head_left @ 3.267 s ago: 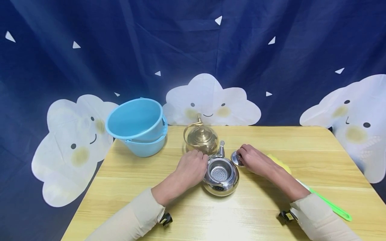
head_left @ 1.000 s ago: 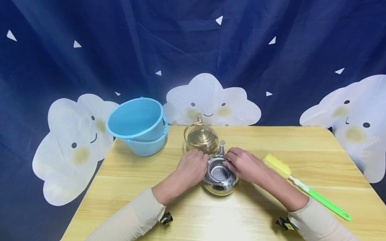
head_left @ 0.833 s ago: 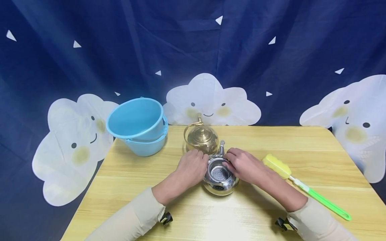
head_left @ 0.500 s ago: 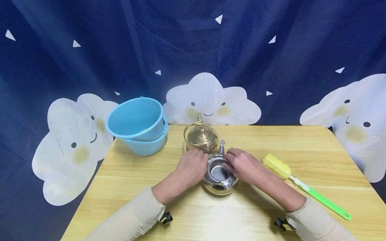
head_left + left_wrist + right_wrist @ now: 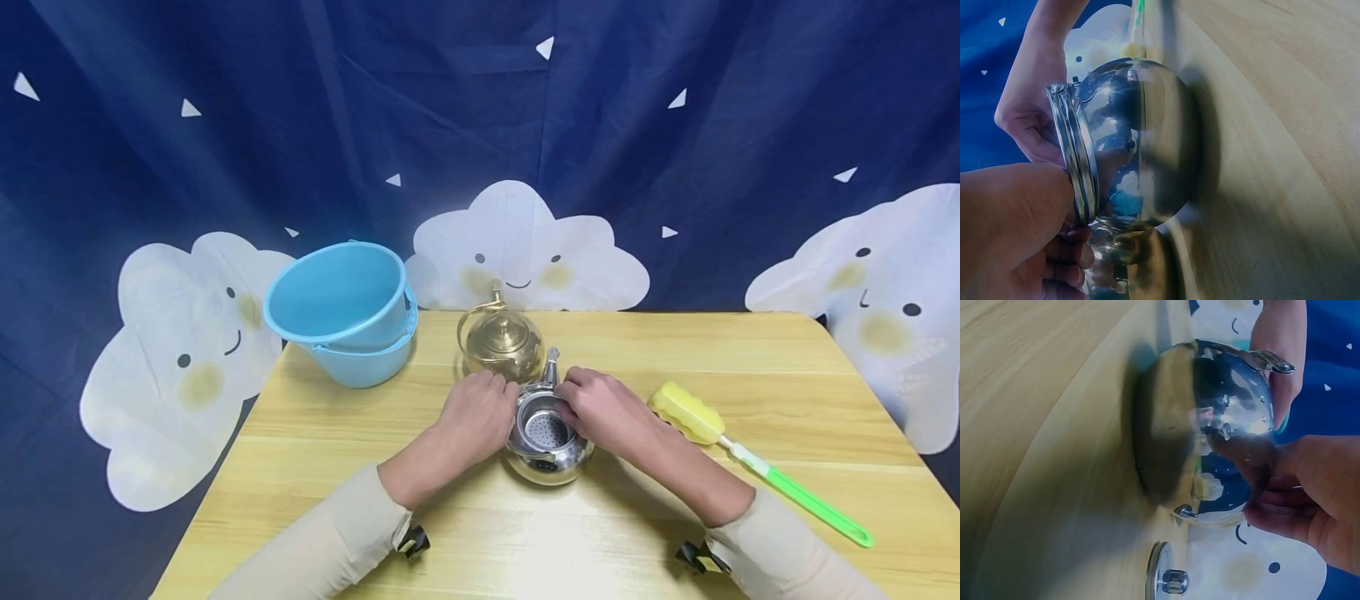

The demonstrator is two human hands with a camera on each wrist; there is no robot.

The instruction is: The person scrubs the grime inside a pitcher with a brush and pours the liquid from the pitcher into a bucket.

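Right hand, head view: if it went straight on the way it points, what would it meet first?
Most likely the silver teapot: the right hand is at its open mouth, with the spout next along that line and the gold-coloured teapot beyond. Depth is unclear, so it might clear the spout.

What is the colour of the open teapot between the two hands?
The open teapot is shiny silver; the head view shows this best.
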